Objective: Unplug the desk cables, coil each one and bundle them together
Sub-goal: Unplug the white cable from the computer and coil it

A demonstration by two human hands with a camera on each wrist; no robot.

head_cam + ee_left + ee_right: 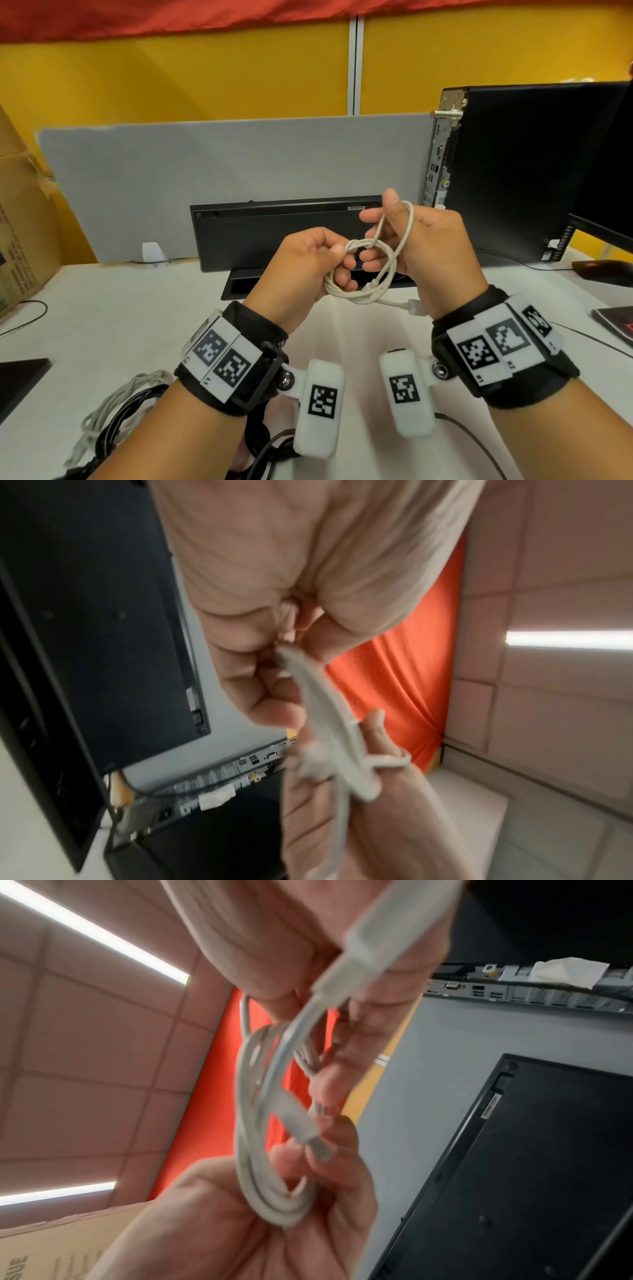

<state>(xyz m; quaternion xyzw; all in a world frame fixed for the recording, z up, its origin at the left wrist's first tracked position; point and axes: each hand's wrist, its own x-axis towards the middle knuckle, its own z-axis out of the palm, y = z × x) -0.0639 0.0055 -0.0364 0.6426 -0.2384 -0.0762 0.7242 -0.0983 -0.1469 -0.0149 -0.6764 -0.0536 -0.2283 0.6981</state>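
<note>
Head view: left hand (301, 263) and right hand (421, 240) grip upright white cable coil (363, 274), plug rightward.

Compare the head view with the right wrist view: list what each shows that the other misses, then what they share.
Only the head view shows the white desk, the pile of black and white cables lying on it near the left forearm, and both wrist bands with printed markers.

Only the right wrist view shows the ceiling light strips and, close up, the small connector at one cable end.

Both show the left hand and right hand gripping the coiled white cable, the black keyboard and the computer tower.
</note>
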